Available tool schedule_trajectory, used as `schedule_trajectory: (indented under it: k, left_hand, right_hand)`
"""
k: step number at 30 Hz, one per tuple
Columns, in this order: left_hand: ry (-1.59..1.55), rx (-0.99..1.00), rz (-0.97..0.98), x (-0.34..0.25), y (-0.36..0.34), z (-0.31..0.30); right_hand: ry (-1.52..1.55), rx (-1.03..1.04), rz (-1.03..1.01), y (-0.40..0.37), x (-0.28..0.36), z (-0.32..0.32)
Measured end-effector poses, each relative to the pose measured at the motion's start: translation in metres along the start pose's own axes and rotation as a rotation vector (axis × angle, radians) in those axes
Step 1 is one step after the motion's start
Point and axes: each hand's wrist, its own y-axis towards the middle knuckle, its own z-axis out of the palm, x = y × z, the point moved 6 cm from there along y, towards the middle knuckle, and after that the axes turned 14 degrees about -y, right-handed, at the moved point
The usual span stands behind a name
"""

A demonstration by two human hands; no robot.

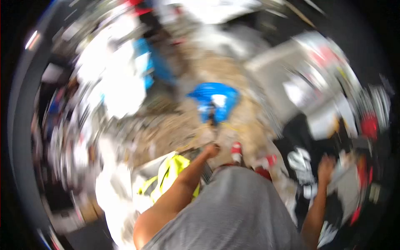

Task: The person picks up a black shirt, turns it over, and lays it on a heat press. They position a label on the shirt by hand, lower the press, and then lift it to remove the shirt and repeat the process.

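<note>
The head view is blurred by motion. My left hand [211, 150] is in front of my body at the centre, its fingers too smeared to read. Just beyond it a blue plastic-like item [216, 100] with a dark part at its near end lies low over the brown floor; whether my hand touches it I cannot tell. My right hand [326, 168] is out to the right, beside a black cloth with white print [298, 154], its fingers also smeared. A neon yellow cloth [168, 175] lies to the left of my left forearm.
Large white piles [121, 79] stand on the left, with a blue item [154, 62] beside them. A grey box-like surface [279, 79] is at the upper right. Red and white shoes [236, 152] show on the brown floor [166, 133].
</note>
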Motion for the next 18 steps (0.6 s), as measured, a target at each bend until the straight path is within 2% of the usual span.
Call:
schedule_trajectory:
  k: [1,2,3,4,5,6,7,9,10,12,14,16,17,18]
  left_hand:
    - [-0.267,-0.025,-0.269,0.027,0.011,0.021]
    - [-0.504,-0.112,-0.555,-0.047,-0.023,-0.046]
    - [-0.443,-0.13,-0.518,-0.094,-0.042,-0.088]
    - [-0.354,-0.098,-0.498,-0.061,-0.025,-0.062]
    - [-0.255,-0.044,-0.478,-0.034,-0.013,-0.033]
    - [-0.347,-0.15,-0.533,-0.043,-0.03,-0.044]
    - [-0.365,-0.175,-0.543,-0.052,-0.043,-0.049]
    - [-0.408,-0.164,-0.633,-0.062,-0.066,-0.059]
    - [-0.481,-0.246,-0.652,-0.021,-0.056,-0.016]
    - [-0.614,-0.149,-0.758,-0.011,-0.072,0.003]
    - [-0.459,0.021,-0.651,0.019,-0.06,0.042]
    - [-0.34,0.092,-0.607,0.009,-0.071,0.056]
    - [-0.213,0.158,-0.567,0.011,-0.074,0.056]
    - [-0.211,0.166,-0.558,0.012,-0.075,0.059]
  right_hand:
    - [0.1,0.044,0.077,0.025,-0.005,-0.029]
    - [0.01,0.145,0.07,0.031,0.0,-0.038]
    - [0.094,0.069,0.168,0.034,0.008,-0.061]
    - [-0.036,0.247,0.036,0.017,0.014,-0.053]
    - [0.231,0.339,0.346,0.021,0.011,-0.072]
    - [0.205,0.088,0.238,0.031,0.011,-0.099]
    - [0.172,-0.152,0.143,0.035,0.008,-0.121]
    - [0.188,-0.087,0.24,0.053,0.004,-0.12]
    - [0.15,-0.093,0.226,0.059,0.01,-0.13]
    - [0.113,-0.167,0.169,0.049,0.022,-0.136]
    - [0.108,-0.207,0.131,0.052,0.034,-0.156]
    - [0.091,-0.198,0.115,0.047,0.028,-0.163]
    - [0.227,0.064,0.276,0.056,0.023,-0.167]
    - [0.232,0.171,0.345,0.064,0.027,-0.181]
